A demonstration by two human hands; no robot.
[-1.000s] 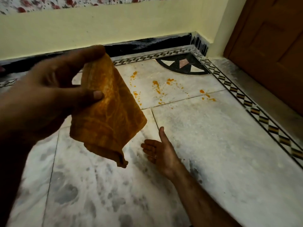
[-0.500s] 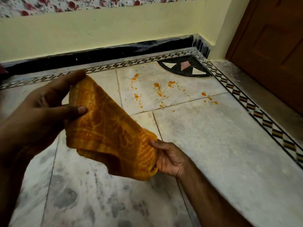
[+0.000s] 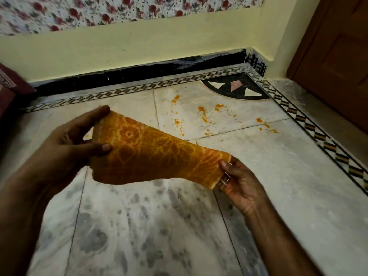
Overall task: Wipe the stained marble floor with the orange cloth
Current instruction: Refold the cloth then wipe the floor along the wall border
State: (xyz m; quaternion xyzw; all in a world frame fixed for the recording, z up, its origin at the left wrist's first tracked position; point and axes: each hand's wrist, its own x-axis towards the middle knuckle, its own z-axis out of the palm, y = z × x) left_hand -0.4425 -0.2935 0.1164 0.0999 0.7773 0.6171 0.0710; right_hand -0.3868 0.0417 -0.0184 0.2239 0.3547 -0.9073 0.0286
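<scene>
An orange cloth [image 3: 153, 154] with a floral pattern is stretched in the air between both hands, above the marble floor [image 3: 258, 176]. My left hand [image 3: 71, 148] pinches its left end between thumb and fingers. My right hand [image 3: 239, 182] pinches the cloth's lower right corner, thumb on top. Orange stains [image 3: 203, 114] are spattered on the floor tiles beyond the cloth, toward the corner of the room.
A yellow wall with a black skirting [image 3: 139, 74] runs along the far side. A patterned tile border [image 3: 310, 128] edges the floor. A brown wooden door [image 3: 338, 56] stands at the right. A dark red object [image 3: 10, 86] sits at the far left.
My right hand rose from the floor and took the cloth's lower corner. Both hands have since pulled the cloth out wider, and my left hand has come lower.
</scene>
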